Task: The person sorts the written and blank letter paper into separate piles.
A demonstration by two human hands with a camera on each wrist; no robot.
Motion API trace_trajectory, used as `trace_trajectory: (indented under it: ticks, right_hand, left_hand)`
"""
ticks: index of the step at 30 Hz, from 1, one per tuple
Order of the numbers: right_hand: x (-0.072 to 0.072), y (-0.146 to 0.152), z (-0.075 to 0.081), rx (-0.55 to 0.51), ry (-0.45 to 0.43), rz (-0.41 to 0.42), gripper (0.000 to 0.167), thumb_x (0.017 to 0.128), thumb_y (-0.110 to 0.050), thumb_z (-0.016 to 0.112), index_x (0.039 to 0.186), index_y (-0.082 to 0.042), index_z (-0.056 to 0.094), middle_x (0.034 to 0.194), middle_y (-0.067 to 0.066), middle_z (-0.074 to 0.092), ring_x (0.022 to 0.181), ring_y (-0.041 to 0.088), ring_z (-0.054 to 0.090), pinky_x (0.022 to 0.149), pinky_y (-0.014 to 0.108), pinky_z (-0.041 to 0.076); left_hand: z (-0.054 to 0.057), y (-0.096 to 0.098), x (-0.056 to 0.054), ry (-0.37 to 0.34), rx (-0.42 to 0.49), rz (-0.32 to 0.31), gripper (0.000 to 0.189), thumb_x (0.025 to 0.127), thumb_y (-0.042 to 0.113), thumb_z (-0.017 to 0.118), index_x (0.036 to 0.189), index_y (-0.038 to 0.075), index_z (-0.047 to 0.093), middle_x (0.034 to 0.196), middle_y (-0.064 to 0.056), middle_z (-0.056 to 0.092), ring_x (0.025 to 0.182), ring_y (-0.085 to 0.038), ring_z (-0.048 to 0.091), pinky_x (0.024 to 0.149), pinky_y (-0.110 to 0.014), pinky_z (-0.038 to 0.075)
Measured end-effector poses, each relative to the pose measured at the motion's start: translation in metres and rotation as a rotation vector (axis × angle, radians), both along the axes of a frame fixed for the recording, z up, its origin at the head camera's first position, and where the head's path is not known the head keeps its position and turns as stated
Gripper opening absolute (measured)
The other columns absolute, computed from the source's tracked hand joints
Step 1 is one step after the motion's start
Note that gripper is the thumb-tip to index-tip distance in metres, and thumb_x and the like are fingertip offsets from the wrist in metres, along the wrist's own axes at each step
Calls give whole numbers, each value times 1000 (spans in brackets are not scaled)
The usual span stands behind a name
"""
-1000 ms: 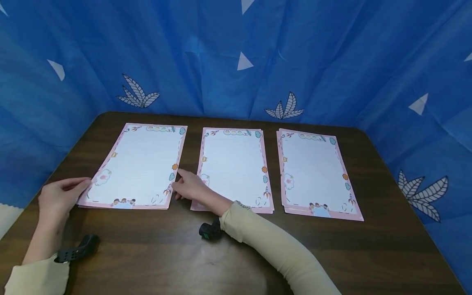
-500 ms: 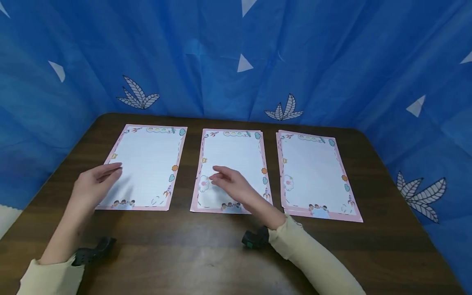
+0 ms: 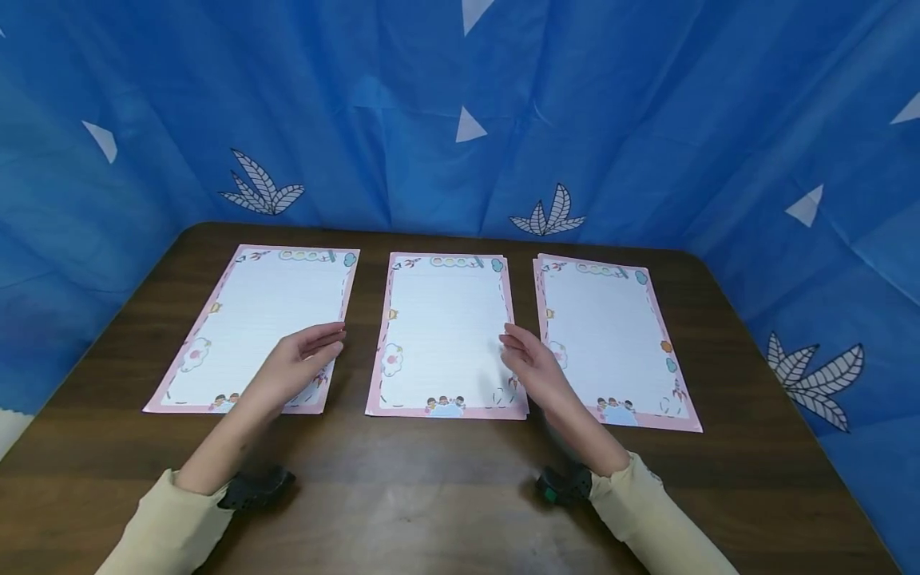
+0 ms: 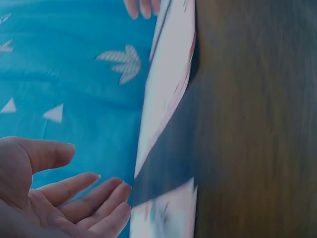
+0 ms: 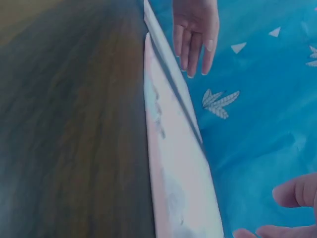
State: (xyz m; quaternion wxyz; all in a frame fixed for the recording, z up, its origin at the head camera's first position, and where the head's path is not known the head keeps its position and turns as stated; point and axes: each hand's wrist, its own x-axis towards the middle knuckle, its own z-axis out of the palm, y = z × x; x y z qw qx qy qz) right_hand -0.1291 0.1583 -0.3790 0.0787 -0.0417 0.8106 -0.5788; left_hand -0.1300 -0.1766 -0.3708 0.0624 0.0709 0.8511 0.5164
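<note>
While its edges sit uneven, the middle stack (image 3: 440,335) awaits a grip

Although both hands are raised near this pile of ruled, pink-bordered stationery, neither holds any paper. The left hand (image 3: 291,366) hangs above the lower right part of the left stack (image 3: 262,303), fingertips by the gap between the two piles; its thumb stands apart from slightly parted fingers. The right hand (image 3: 541,374) hangs over the middle stack's right border, thumb also apart, fingers loosely bent. The middle stack lies flat on the wooden table (image 3: 402,495), between the left stack and the right stack (image 3: 611,335), its layers not quite flush along the right side.

The step in hand looks like squaring the middle stack. The next move would seem to call for lowering both hands together, left fingertips carried across to its left edge, right ones to the opposite edge, then a light, even inward press, since thin sheets could buckle if squeezed hard.
</note>
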Motion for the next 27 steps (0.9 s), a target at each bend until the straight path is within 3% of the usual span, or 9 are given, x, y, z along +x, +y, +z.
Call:
trace_trajectory:
  ticks: [7, 14, 20, 27]
  right_hand:
    - [1, 6, -8, -35, -18, -42, 52, 96, -6, 47, 143, 3, 27, 144, 20, 31, 134, 31, 27, 105, 43, 25]
    - [2, 5, -12, -99, -3, -79, 50, 96, -4, 45, 142, 6, 27, 142, 24, 30, 132, 34, 29, 104, 45, 26]
    - [0, 7, -11, -189, -9, -147, 48, 97, -7, 45, 141, 4, 30, 140, 21, 34, 128, 31, 34, 104, 43, 27]
    - [-1, 9, -4, -268, -73, -180, 45, 98, -7, 42, 141, 2, 30, 137, 21, 36, 126, 32, 36, 102, 49, 29]
  left_hand:
    - [-13, 24, 0, 4, 96, -81, 52, 96, 10, 52, 139, -11, 32, 138, -31, 36, 127, -42, 35, 99, -50, 32]
    - [-26, 34, -2, -67, 267, -88, 63, 95, 10, 54, 146, -4, 19, 149, -23, 20, 136, -35, 18, 105, -48, 20]
    - [-30, 38, -4, -131, 426, -99, 62, 96, 8, 51, 147, -2, 18, 149, -22, 19, 136, -33, 19, 106, -45, 19]
    - [-30, 39, -3, -159, 485, -114, 60, 96, 8, 50, 146, -3, 18, 148, -23, 21, 136, -32, 20, 106, -43, 21]
